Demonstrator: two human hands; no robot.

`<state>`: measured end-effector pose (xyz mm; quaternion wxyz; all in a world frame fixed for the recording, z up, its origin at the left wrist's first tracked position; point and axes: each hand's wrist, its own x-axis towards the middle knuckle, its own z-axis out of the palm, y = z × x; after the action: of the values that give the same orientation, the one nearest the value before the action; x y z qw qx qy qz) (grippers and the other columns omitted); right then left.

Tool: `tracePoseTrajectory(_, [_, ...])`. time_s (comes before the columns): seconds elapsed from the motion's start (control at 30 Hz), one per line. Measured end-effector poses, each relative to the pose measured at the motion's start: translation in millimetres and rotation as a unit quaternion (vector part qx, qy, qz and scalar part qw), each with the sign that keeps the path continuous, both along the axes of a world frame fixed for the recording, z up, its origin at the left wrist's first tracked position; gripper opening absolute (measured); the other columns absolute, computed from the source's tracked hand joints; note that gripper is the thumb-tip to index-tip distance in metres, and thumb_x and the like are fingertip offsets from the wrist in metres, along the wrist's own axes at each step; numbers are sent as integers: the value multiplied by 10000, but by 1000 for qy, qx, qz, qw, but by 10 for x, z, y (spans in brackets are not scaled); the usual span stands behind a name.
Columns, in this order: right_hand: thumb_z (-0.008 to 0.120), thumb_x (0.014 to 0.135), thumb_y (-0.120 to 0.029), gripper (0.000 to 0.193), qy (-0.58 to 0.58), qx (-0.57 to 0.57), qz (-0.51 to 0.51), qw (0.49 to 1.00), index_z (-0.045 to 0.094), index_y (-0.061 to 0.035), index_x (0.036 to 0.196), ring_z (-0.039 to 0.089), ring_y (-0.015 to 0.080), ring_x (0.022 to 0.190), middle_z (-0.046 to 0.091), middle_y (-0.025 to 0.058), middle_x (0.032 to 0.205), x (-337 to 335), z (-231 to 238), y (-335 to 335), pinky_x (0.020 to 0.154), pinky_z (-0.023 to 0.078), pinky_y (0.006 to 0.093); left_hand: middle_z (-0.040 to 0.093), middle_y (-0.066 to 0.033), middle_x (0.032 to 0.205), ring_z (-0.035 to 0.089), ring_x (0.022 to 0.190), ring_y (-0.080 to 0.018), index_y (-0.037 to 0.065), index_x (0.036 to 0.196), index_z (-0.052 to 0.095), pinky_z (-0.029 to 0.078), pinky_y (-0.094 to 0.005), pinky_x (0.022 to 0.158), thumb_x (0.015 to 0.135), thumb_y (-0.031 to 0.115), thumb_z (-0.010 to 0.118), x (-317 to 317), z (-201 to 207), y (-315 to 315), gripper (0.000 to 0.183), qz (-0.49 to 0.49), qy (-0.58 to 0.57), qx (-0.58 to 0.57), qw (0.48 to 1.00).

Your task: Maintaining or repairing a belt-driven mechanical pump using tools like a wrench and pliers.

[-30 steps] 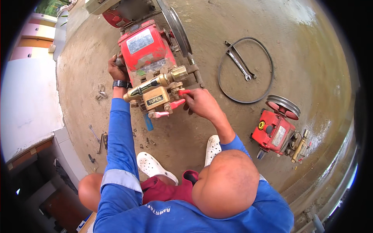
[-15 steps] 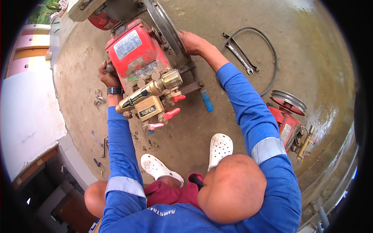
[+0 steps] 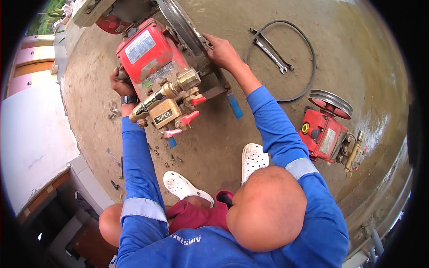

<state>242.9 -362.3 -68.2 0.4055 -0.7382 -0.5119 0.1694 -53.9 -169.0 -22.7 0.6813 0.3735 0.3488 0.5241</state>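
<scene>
A red power sprayer pump (image 3: 154, 51) with a brass outlet block (image 3: 163, 111) and red valve levers (image 3: 190, 117) sits in front of me on a metal frame (image 3: 216, 90). My left hand (image 3: 120, 82) is at the pump's left side, fingers curled around a dark rounded part there. On the other side my right hand (image 3: 222, 51) grips the outer rim of the large grey pulley (image 3: 181, 27). Its fingertips press against the rim; some are hidden.
On the right floor a black belt (image 3: 314, 58) loops around a combination wrench (image 3: 270, 56) and a dark bar tool (image 3: 272, 48). A second red pump (image 3: 322, 136) with a pulley (image 3: 331, 102) stands nearer. Small bolts (image 3: 173, 157) lie by my white clogs (image 3: 185, 185).
My right hand has shifted along the pulley rim, and more of its fingers show. My left hand stays at the pump's side. More of the second pump is visible past my right arm.
</scene>
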Motion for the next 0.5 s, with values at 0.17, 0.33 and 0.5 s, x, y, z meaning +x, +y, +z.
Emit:
tracePoseTrajectory(0.17, [668, 915, -203, 305, -1, 12, -78, 997, 666, -69, 1189, 653, 371, 1025, 692, 189, 1101, -162, 155, -760, 893, 530, 449, 676, -54, 868, 646, 805, -170, 55, 902, 615, 511, -308, 790, 937, 290, 506, -27, 10, -20, 262, -17, -19, -17, 1000])
tracePoseTrajectory(0.33, [716, 876, -194, 347, 0, 44, -17, 999, 664, -82, 1199, 569, 349, 1210, 627, 146, 1248, -589, 286, -1016, 975, 495, 438, 692, -71, 923, 671, 859, -205, 40, 966, 637, 532, -337, 867, 945, 277, 484, -99, -13, 27, 282, -36, -11, 7, 999])
tracePoseTrajectory(0.5, [761, 827, -228, 575, -93, 29, 56, 994, 566, -73, 1345, 425, 408, 1362, 497, 171, 1435, -631, 191, -814, 1111, 394, 492, 702, -73, 955, 677, 893, -218, 51, 959, 636, 526, -338, 866, 939, 292, 494, -65, -41, 61, 280, -124, -98, -43, 986])
